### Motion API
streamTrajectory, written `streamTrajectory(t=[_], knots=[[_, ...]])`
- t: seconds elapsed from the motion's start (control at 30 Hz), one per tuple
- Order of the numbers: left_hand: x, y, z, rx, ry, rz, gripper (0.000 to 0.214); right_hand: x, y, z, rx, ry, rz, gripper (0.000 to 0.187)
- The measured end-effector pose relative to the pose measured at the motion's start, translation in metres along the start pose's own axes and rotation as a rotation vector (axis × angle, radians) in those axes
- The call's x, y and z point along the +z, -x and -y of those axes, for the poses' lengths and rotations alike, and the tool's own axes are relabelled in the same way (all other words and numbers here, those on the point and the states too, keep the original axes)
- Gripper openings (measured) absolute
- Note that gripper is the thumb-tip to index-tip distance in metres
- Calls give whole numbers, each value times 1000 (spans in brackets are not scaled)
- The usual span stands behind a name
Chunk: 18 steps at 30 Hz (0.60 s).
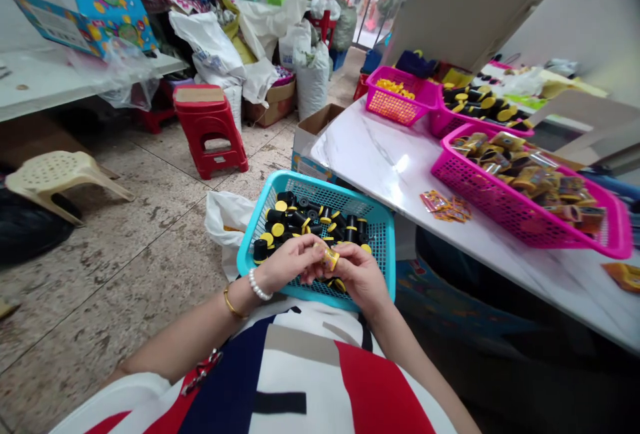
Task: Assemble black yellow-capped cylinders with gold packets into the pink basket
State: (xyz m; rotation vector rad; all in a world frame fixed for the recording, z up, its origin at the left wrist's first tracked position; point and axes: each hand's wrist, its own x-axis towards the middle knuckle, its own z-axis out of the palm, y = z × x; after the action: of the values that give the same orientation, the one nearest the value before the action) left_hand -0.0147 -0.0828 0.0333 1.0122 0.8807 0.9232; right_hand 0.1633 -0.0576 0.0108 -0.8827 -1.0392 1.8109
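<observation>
A turquoise basket point(383, 234) rests on my lap with several black and yellow cylinders point(300, 217) in it. Over its near edge, my left hand point(287, 264) and my right hand point(357, 274) meet. Both pinch one small yellow piece point(331, 259) between their fingertips. The left wrist wears a pearl bracelet and a gold bangle.
A white marble table point(390, 161) at right carries pink baskets point(525, 217) of wrapped pieces and a few loose stickers point(445, 206). On the tiled floor stand a red stool point(210, 121), a cream stool point(55, 177), bags and boxes. Another white table point(40, 81) is at left.
</observation>
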Motion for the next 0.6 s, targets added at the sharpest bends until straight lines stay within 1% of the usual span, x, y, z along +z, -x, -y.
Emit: streamTrajectory(t=[0.07, 0.13, 0.2, 0.27, 0.33, 0.4, 0.43, 0.5, 0.6], knots=[[0, 1, 2, 23, 16, 12, 41, 1, 0, -2, -68, 4, -53, 28], [-1, 0, 4, -1, 43, -9, 41, 0, 0, -3, -91, 52, -80, 27], [-2, -2, 5, -69, 84, -57, 42, -1, 1, -2, -74, 140, -56, 23], [-1, -5, 6, -124, 101, -109, 44, -1, 2, 0, -92, 247, 3, 24], [2, -8, 5, -149, 109, -129, 46, -1, 3, 3, -203, 353, 31, 24], [5, -10, 4, -155, 163, -112, 47, -1, 3, 5, -343, 412, -4, 13], [6, -11, 3, -159, 204, -95, 46, -1, 3, 5, -384, 418, -32, 9], [8, -12, 3, -168, 267, -77, 43, -1, 4, 6, -384, 396, -56, 8], [13, -11, 2, -178, 254, -117, 43, -1, 8, 8, -363, 443, -17, 18]])
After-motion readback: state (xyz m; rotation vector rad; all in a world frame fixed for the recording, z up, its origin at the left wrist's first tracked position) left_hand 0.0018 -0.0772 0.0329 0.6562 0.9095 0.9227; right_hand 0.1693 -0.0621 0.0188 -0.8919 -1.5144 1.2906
